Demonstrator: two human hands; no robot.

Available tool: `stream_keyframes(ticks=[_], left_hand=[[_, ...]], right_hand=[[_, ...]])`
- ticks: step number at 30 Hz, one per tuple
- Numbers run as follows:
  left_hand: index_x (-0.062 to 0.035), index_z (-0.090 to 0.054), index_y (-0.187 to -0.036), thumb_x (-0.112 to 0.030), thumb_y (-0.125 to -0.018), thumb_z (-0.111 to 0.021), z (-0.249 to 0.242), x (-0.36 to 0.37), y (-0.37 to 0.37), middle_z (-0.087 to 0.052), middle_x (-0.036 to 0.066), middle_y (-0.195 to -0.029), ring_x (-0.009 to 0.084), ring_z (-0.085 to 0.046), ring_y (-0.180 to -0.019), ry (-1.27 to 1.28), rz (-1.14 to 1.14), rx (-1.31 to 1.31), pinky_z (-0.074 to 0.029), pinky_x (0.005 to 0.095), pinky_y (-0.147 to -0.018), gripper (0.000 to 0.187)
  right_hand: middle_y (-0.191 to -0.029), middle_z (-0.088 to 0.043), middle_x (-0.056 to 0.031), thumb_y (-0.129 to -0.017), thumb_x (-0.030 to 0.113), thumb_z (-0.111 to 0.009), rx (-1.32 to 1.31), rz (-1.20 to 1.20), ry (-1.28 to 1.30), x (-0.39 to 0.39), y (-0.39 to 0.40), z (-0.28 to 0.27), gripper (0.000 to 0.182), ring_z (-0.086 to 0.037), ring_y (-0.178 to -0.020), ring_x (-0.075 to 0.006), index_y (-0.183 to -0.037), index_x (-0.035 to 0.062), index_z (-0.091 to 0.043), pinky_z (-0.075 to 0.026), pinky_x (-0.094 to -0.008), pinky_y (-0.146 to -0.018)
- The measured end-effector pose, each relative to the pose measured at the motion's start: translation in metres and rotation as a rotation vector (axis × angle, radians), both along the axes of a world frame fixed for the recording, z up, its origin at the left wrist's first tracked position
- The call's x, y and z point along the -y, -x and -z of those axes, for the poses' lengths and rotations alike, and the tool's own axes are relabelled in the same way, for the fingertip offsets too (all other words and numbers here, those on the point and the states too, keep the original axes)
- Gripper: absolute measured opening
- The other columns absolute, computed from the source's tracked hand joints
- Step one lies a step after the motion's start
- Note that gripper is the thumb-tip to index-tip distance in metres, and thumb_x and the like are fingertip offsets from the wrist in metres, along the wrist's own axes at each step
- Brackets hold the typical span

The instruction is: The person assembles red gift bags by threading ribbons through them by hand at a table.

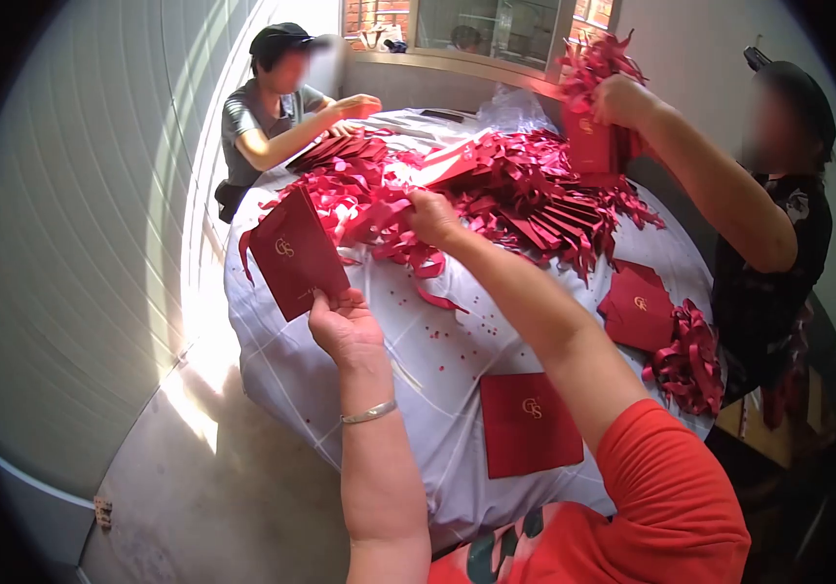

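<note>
A dark red folded card or bag with a gold logo (299,255) is in my left hand (348,326), gripped at its lower edge and held tilted over the table's left side. My right hand (431,216) reaches to the middle of the red ribbon heap (364,209), its fingers closed on a red ribbon. More flat red pieces with ribbons fan out to the right of it. A square red piece with a gold logo (531,425) lies flat on the white cloth near my right arm.
A person (277,117) sits at the back left, hands over the table. Another person (778,214) at the right lifts a ribboned red bundle (595,136). Red pieces (638,306) and a ribbon pile (686,360) lie on the right side. Small red bits dot the tablecloth (418,389).
</note>
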State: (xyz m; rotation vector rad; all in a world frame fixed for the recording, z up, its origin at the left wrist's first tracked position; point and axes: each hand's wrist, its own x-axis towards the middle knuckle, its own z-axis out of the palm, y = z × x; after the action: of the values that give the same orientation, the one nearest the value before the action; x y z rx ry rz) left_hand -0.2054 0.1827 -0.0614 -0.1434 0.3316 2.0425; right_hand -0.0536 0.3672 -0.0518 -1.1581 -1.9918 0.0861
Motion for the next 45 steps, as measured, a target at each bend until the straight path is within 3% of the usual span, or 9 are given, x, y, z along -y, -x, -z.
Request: stream_keyframes(ticks=[5,6,8,12,26,29,33,38,45], left_hand=[[-0.0058,-0.062,-0.101,-0.014,-0.096,-0.055,-0.002,0.002,-0.015,-0.065,0.003,-0.082,0.0115,-0.059,-0.065,0.02,0.036,-0.024,-0.048,0.023,-0.055,0.012],[-0.0066,-0.063,-0.1,-0.013,-0.096,-0.056,-0.001,0.002,-0.016,-0.066,0.003,-0.081,0.0115,-0.059,-0.065,0.018,0.05,-0.049,-0.049,0.0231,-0.055,0.011],[-0.0075,-0.064,-0.1,-0.014,-0.096,-0.056,0.008,-0.004,-0.015,-0.067,0.002,-0.081,0.0118,-0.06,-0.064,0.007,0.11,-0.062,-0.049,0.0238,-0.054,0.011],[-0.0096,-0.064,-0.102,-0.016,-0.097,-0.054,0.015,-0.013,-0.018,-0.068,0.004,-0.084,0.0159,-0.061,-0.064,0.07,0.218,-0.088,-0.051,0.0261,-0.053,0.013],[-0.0063,-0.065,-0.096,-0.02,-0.096,-0.057,0.04,-0.025,-0.044,-0.07,0.007,-0.082,0.0185,-0.064,-0.068,0.099,0.566,-0.443,-0.053,0.0285,-0.06,0.015],[-0.0099,-0.066,-0.099,-0.019,-0.095,-0.06,0.032,-0.009,-0.069,-0.07,0.003,-0.085,0.015,-0.064,-0.068,0.05,0.615,-0.541,-0.054,0.028,-0.061,0.011],[-0.0158,-0.061,-0.112,-0.016,-0.093,-0.062,0.017,0.02,-0.11,-0.069,-0.004,-0.095,0.0092,-0.065,-0.076,-0.014,0.79,-0.71,-0.052,0.0252,-0.063,0.019],[-0.0085,-0.058,-0.116,-0.012,-0.096,-0.057,0.005,0.059,-0.151,-0.07,0.005,-0.1,0.0164,-0.07,-0.08,-0.067,0.927,-0.87,-0.059,0.0281,-0.062,0.021],[-0.0075,-0.057,-0.116,-0.012,-0.095,-0.056,0.006,0.053,-0.148,-0.07,0.007,-0.1,0.0174,-0.07,-0.08,-0.037,0.89,-0.886,-0.059,0.0293,-0.066,0.021]], right_hand=[[-0.087,-0.068,-0.0216,-0.087,0.006,-0.062,0.017,0.128,-0.103,0.021,-0.123,-0.013,0.01,-0.069,-0.079,-0.03,-0.094,0.0016,-0.066,-0.053,-0.0387,-0.07],[-0.092,-0.064,-0.0265,-0.084,0.012,-0.06,-0.088,0.131,-0.088,0.031,-0.143,-0.023,0.014,-0.062,-0.091,-0.0447,-0.091,0.0003,-0.063,-0.05,-0.0486,-0.076],[-0.089,-0.064,-0.0272,-0.086,0.014,-0.058,-0.186,0.202,-0.148,0.052,-0.183,-0.045,0.016,-0.065,-0.084,-0.0431,-0.09,-0.0007,-0.064,-0.05,-0.0462,-0.073],[-0.083,-0.071,-0.0128,-0.093,0.02,-0.062,-0.374,0.251,-0.24,0.093,-0.253,-0.093,0.022,-0.066,-0.076,-0.015,-0.098,-0.0004,-0.069,-0.051,-0.0325,-0.067],[-0.075,-0.059,0.0023,-0.096,0.026,-0.061,-0.665,0.394,-0.237,0.306,-0.426,-0.185,0.023,-0.053,-0.063,-0.0031,-0.105,0.0055,-0.066,-0.041,-0.021,-0.05],[-0.08,-0.065,-0.0022,-0.094,0.023,-0.063,-0.35,0.434,-0.506,0.33,-0.46,-0.158,0.023,-0.057,-0.069,-0.0101,-0.099,0.0009,-0.065,-0.048,-0.026,-0.064],[-0.085,-0.063,-0.0267,-0.084,0.017,-0.066,-0.079,0.685,-0.165,0.346,-0.511,-0.051,0.025,-0.062,-0.085,-0.0464,-0.103,0.0007,-0.065,-0.052,-0.0435,-0.076],[-0.123,-0.056,-0.0191,-0.078,0.028,-0.071,0.411,0.898,0.519,0.38,-0.456,-0.018,0.042,-0.058,-0.11,-0.0377,-0.112,0.0047,-0.063,-0.049,-0.0458,-0.092],[-0.108,-0.062,-0.0181,-0.077,0.028,-0.074,0.642,0.97,0.535,0.389,-0.409,-0.071,0.041,-0.065,-0.094,-0.0381,-0.106,0.0035,-0.058,-0.053,-0.0468,-0.078]])
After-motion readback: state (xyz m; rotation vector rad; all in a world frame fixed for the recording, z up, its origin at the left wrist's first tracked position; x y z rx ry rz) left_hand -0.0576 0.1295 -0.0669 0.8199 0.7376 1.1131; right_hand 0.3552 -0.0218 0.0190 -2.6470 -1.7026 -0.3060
